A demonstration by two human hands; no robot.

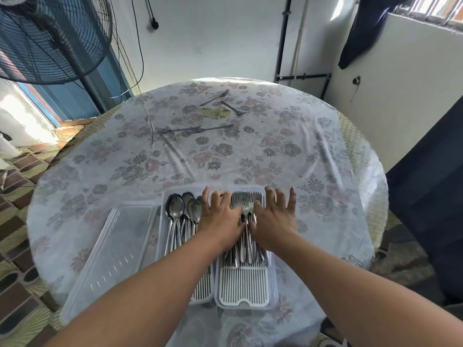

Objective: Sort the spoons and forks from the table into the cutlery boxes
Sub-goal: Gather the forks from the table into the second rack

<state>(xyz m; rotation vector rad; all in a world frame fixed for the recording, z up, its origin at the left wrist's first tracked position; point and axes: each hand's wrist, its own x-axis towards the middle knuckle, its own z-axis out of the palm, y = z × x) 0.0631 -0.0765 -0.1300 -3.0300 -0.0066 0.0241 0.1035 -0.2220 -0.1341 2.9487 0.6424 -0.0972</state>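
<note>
Nearby, both flat hands (pixel 246 216) on boxed forks (pixel 246 200); loose forks (pixel 194 129) far across table (pixel 313 151).

A home dining corner is suggested by a round tabletop (pixel 275 151) under a flowered cloth, a standing fan (pixel 50 38), tiled floor (pixel 17 221) and a barred window (pixel 431 8).

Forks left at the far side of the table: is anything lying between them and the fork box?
Nothing visible does. The loose forks lie on bare tablecloth, and the stretch down to the fork box holds no objects. Both the left hand and right hand currently rest on the forks in that box.
</note>
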